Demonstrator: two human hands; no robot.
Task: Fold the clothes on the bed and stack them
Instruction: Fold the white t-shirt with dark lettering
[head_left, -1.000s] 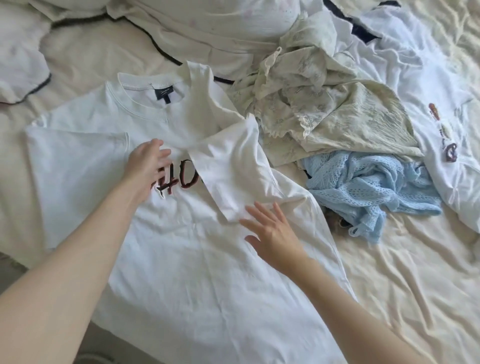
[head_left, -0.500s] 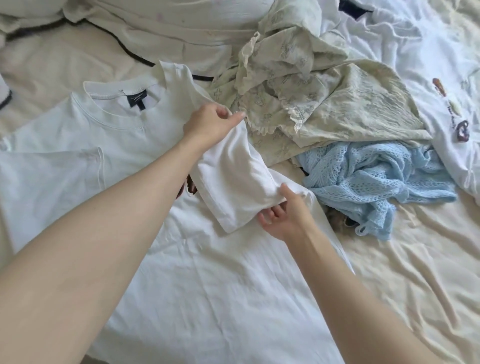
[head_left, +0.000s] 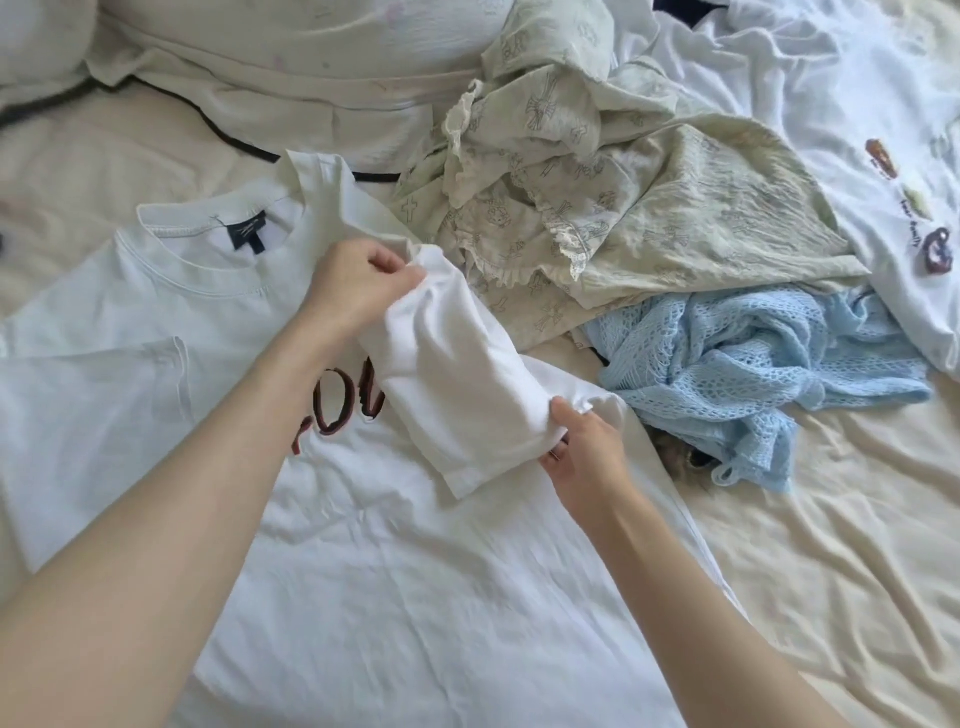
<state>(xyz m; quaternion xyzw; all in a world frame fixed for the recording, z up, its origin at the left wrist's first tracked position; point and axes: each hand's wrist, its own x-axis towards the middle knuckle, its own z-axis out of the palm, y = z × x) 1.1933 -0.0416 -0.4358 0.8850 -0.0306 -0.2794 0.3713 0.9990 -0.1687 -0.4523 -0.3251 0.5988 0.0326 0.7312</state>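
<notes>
I see the white T-shirt (head_left: 405, 587) lying flat, face up, toward the near left edge of the bed (head_left: 831, 561), its right sleeve (head_left: 457, 384) doubled in over the chest. My left hand (head_left: 358, 291) pinches the sleeve's upper end with curled fingers; my right hand (head_left: 582, 452) pinches its lower edge. The risk, as I judge it, is uneven pull: the sleeve could bunch or skew, or drag the shoulder so the body wrinkles. The rumpled pale green garment (head_left: 649, 218) lies just beside the shoulder and could snag the fold. The blue knit (head_left: 743, 374) sits further right. The cream sheet is creased and soft, poor for sharp folds.
</notes>
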